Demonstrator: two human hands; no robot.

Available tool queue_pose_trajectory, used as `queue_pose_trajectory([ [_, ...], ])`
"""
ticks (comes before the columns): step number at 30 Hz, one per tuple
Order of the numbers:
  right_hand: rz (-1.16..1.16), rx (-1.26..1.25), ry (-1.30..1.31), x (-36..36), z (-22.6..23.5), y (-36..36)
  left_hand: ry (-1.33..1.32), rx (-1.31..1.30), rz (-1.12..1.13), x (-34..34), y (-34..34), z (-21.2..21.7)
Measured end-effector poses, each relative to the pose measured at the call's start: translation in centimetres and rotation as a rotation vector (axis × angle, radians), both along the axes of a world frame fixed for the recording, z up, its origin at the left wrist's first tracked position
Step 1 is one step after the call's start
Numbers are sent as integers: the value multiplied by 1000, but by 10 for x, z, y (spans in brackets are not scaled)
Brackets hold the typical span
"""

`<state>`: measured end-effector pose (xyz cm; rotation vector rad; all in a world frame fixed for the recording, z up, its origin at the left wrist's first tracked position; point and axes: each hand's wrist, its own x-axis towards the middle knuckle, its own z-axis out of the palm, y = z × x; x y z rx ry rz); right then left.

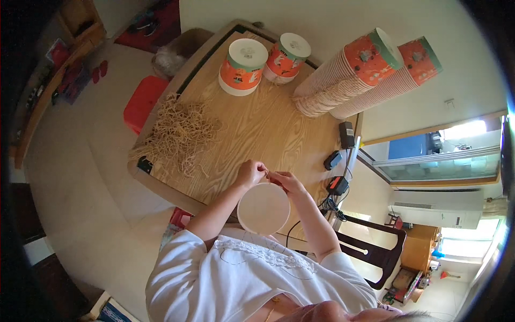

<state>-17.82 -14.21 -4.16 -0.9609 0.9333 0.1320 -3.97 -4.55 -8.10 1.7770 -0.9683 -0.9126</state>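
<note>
A round, off-white paper tub (263,209) is against my front at the table's near edge, its pale circular end facing up. My left hand (252,173) is closed in a pinch just beyond the tub's far rim. Beside it, my right hand (288,183) is closed too, fingertips meeting those of the left. What the fingertips pinch is too small to make out. To the left of my hands lies a loose heap of tan paper twine (179,134), with stray strands reaching toward me.
An orange-and-green tub (240,78) and a similar tub (282,67) stand at the far side. Right of them, a tall tub stack (343,75) draped with twine leans beside another stack (402,75). Black power adapters (338,185) with cables line the right edge; a dark chair (375,247) stands beyond.
</note>
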Motion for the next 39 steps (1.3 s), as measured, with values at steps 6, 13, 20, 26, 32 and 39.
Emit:
queue_pose_trajectory([
  [6,106,-145,94,2,0,1,-93,-6,30,0,5,10],
  [13,178,-88,-28,-15,-6,0,-26,30,-100,18,16,3],
  [20,105,-110,19,-6,15,12,152,-32,-338,17,13,5],
  [26,252,-497,-100,-19,23,26,225,54,-280,11,25,-11],
  [32,356,-1054,-204,-15,82,46,440,-45,-305,12,35,29],
  [39,317,-1153,-130,-6,86,52,564,-110,-240,10,33,30],
])
